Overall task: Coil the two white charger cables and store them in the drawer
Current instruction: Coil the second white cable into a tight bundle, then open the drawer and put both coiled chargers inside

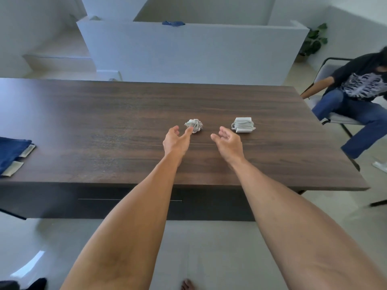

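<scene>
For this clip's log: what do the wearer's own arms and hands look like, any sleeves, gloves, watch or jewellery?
Both arms are bare from the lower edge of the picture up to the fingers; no sleeve shows. The left hand and the right hand wear no gloves. No watch, bracelet or band shows on either wrist, and no ring can be made out on the fingers.

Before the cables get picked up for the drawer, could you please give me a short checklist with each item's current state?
1. Small cable bundle coiled: ok.
2. Charger brick wrapped in its cable: ok.
3. Left hand free to grasp: ok, open, fingertips at the small bundle.
4. Right hand free: ok, open, short of the brick.
5. Drawer open: not ok, front looks closed.
6. Both bundles apart on table: ok.
</scene>
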